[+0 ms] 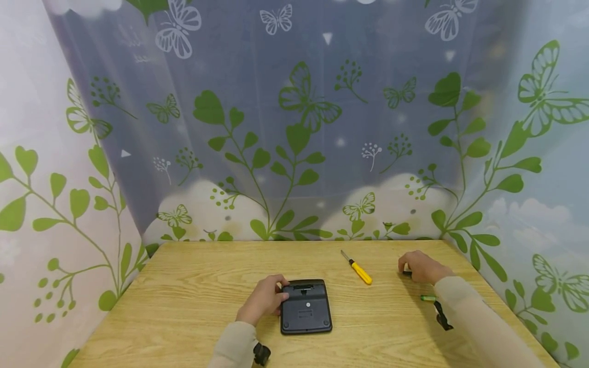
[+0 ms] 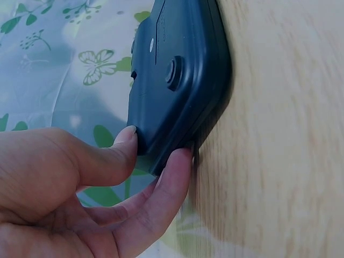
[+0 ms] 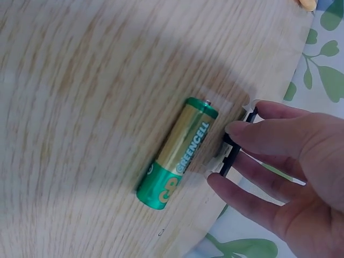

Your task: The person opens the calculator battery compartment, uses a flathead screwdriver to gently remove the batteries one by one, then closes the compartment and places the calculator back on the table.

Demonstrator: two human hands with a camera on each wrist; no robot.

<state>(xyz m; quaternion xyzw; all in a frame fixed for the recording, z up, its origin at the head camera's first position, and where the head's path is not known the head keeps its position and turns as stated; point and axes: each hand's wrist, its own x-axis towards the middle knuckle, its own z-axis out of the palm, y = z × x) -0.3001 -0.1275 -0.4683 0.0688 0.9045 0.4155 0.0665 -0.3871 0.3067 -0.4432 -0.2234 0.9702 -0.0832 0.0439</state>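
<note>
A black calculator (image 1: 306, 312) lies face down on the wooden table, its small battery slot (image 1: 302, 287) uncovered near the far edge. My left hand (image 1: 263, 300) pinches its left side, thumb on the back and fingers at the edge; the left wrist view shows this grip on the calculator (image 2: 177, 80) up close. Off to the right, my right hand (image 1: 421, 267) holds a slim black battery cover (image 3: 231, 158) between thumb and fingers, low over the table. Beside that hand lies a green and gold AA battery (image 3: 177, 153).
A yellow-handled screwdriver (image 1: 360, 272) lies between the calculator and my right hand. The wooden table (image 1: 193, 286) ends at a patterned curtain (image 1: 359, 168) behind and at both sides. Black camera straps are on both wrists.
</note>
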